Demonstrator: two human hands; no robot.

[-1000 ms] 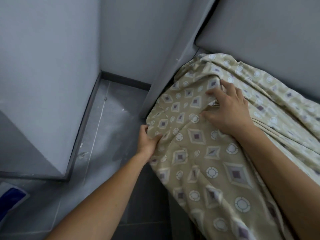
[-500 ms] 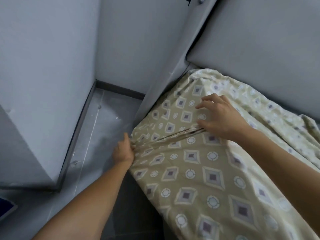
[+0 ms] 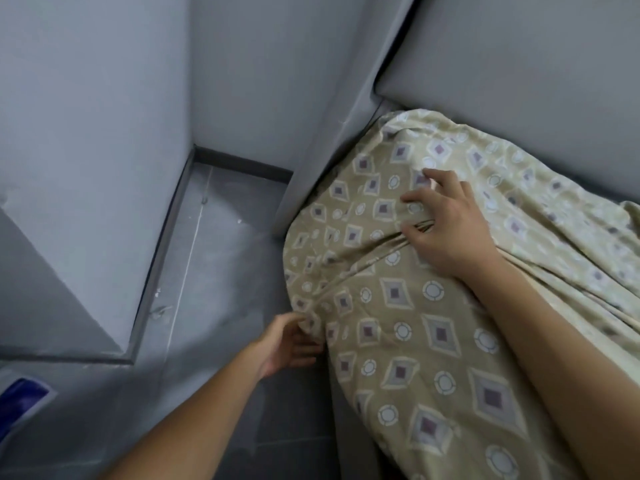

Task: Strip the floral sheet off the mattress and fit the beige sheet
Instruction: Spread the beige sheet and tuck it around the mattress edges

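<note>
My left hand [image 3: 289, 344] has dropped lower along the bed's corner since a moment ago, fingers pinching the beige sheet [image 3: 408, 327] hem. Farther up, my right hand [image 3: 446, 223] presses the sheet, fingers spread, near the headboard [image 3: 519, 60].

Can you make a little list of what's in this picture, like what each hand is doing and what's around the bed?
sheet: beige sheet with diamonds and circles, draped over the bed corner
left hand: left hand pinches the sheet's edge at the side
right hand: right hand rests on top beside a fold
headboard: grey headboard behind
floor: grey floor
</note>
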